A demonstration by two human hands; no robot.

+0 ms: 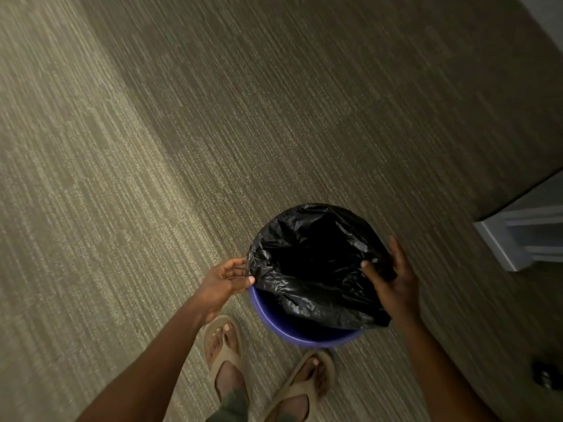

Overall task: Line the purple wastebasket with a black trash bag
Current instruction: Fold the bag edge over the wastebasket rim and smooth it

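2 hands [227, 283] [393, 281] grip black bag [316, 269] at purple wastebasket [283, 325] rim, L & R.

Bin [275, 319] stands on carpet [152, 147], just ahead of both feet. Bag [316, 269] sits in the bin w/ its mouth draped over the far, left & right rim; near rim is uncovered. Left hand [224, 284] at bin's left edge, fingers [243, 280] pinching bag's edge. Right hand [393, 278] on the right rim, over the bag. Furniture base [515, 236] well right of bin, by the wall.
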